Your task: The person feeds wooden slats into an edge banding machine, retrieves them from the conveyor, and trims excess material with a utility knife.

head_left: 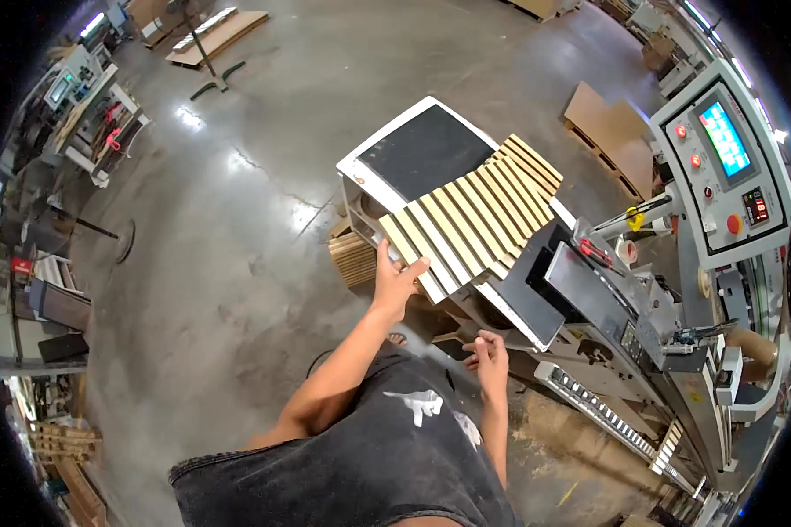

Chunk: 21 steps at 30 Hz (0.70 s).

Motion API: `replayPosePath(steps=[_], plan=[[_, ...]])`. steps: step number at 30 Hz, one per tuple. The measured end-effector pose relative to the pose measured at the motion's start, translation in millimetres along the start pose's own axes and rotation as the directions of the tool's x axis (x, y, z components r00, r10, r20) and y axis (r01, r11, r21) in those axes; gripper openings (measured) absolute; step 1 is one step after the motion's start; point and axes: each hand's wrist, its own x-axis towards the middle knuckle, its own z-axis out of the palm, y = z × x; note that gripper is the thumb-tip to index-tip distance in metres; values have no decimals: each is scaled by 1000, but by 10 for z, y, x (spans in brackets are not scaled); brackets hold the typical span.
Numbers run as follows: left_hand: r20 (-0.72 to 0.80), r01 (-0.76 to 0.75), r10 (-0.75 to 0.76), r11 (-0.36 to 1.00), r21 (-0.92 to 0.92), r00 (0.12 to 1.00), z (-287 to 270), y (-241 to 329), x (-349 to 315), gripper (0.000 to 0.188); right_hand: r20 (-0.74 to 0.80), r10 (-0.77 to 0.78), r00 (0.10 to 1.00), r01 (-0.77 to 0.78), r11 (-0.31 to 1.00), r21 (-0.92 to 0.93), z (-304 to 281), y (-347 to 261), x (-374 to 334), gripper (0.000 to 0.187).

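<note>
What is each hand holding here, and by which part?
The left hand grips the fanned row of cardboard strips at its near left end. The right hand holds nothing, hanging below the table edge.

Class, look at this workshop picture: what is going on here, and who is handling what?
A person stands at a machine table on a workshop floor. Their left hand grips the near end of a fanned row of pale cardboard strips lying across the table. The right hand hangs lower, near the table's edge, holding nothing visible. A control panel with a lit screen stands to the right.
</note>
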Motion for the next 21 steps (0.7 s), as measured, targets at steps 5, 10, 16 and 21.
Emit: replayPosePath(steps=[5, 10, 16, 21], plan=[[96, 59, -54, 997, -52, 994, -263, 224, 2, 69, -153, 62, 986, -29, 977, 211, -167, -423, 47, 33], [287, 102, -54, 983, -155, 956, -540, 127, -11, 70, -448, -192, 873, 356, 880, 316, -655, -1092, -73, 64], [561, 232, -133, 966, -110, 817, -623, -144, -40, 82, -341, -367, 865, 462, 847, 261, -1041, -1621, -548, 65], [654, 384, -230, 918, -100, 721, -487, -230, 56, 81, -371, -449, 813, 463, 885, -55, -1171, -1856, -1124, 37]])
